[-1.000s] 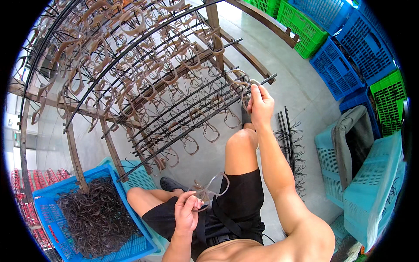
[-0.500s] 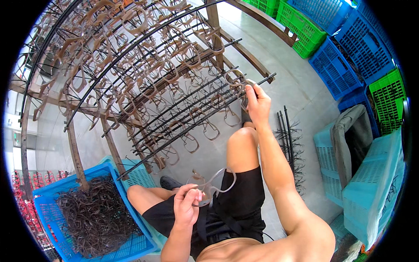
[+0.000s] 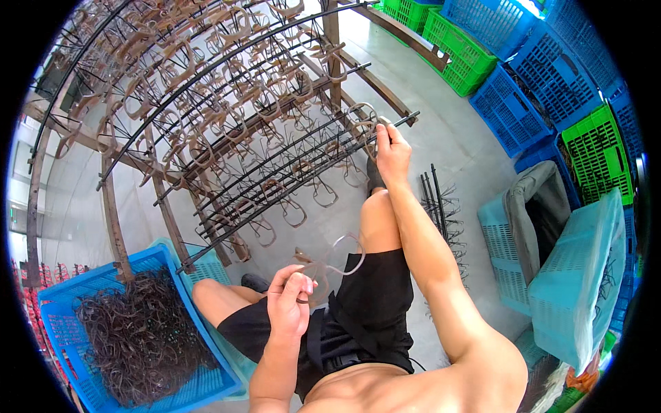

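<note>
Left hand (image 3: 288, 303) is pinching translucent grey plastic eyewear frame (image 3: 328, 267) in front of brown-and-black barred rack (image 3: 168, 215) | right hand (image 3: 394, 155) is apparently pinching brown curved eyewear frame (image 3: 362, 104) at rack's right end | rack's top is standing densely hung, lower front sparsely

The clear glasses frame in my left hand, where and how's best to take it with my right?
Probably pinch the clear frame by the outer rim of its right-hand loop, coming from the right: your left hand holds it at the left, while that rounded loop juts out uncovered. The rim looks thin, so a light pinch should suit.
</note>
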A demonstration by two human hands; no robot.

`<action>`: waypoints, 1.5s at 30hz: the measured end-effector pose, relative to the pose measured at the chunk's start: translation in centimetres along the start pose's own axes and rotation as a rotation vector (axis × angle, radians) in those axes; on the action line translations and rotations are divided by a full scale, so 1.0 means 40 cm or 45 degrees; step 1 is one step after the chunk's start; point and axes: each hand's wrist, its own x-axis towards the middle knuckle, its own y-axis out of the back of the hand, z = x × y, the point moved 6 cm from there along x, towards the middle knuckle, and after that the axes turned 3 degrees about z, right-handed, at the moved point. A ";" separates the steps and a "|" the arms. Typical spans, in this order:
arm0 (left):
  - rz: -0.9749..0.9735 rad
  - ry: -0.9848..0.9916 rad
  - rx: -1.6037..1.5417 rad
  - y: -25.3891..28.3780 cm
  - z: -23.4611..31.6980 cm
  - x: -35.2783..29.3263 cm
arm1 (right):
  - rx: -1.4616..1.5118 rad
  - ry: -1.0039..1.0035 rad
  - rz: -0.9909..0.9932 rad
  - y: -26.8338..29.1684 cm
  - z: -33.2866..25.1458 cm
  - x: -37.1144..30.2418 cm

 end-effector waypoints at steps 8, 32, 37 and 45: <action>-0.006 -0.066 -0.069 0.031 0.018 -0.012 | 0.327 -0.195 -0.121 -0.014 0.060 0.030; 0.214 0.107 0.436 0.231 0.009 -0.009 | 0.780 -0.537 0.054 -0.104 -0.008 -0.173; 0.188 0.132 0.416 0.210 0.010 0.000 | 0.878 -0.588 -0.060 -0.110 0.023 -0.154; 0.117 0.076 0.427 0.188 0.028 0.017 | 1.091 -0.632 -0.084 -0.127 0.039 -0.152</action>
